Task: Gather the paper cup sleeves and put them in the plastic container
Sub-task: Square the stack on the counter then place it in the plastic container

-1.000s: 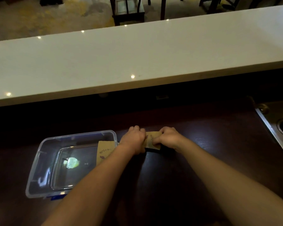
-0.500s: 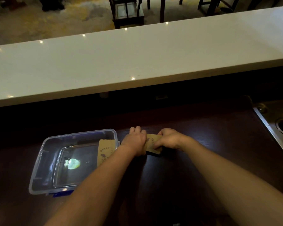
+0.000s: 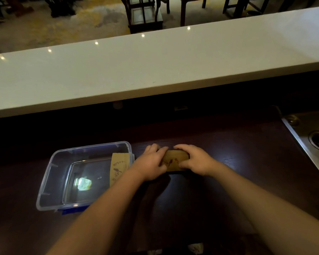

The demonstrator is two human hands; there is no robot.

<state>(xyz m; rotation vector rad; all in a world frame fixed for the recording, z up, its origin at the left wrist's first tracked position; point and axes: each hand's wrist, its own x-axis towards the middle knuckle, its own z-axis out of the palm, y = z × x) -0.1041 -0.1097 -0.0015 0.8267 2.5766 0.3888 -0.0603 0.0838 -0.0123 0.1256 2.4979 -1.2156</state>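
A: Sleeves?
B: 2 seen. 1 sleeve in tub, against rt wall of clear container. 1 sleeve on counter, beside tub.
A: Hands?
B: Left hand + right hand, both clamped on sleeve on counter.

Both of your arms are bare all the way from the bottom edge of the view to the wrists: no sleeve, cuff or glove shows on either one. Your left hand carries no ring, watch, strap or bracelet that can be seen, and the wrist behind it is plain. Your right hand is the same: uncovered, with no jewellery or band at the wrist. The forearms look smooth and unmarked in this dim light, with no tattoo, plaster or writing visible. Your fingers are short and rounded at the tips; the nails are too small and shadowed to tell anything about them.
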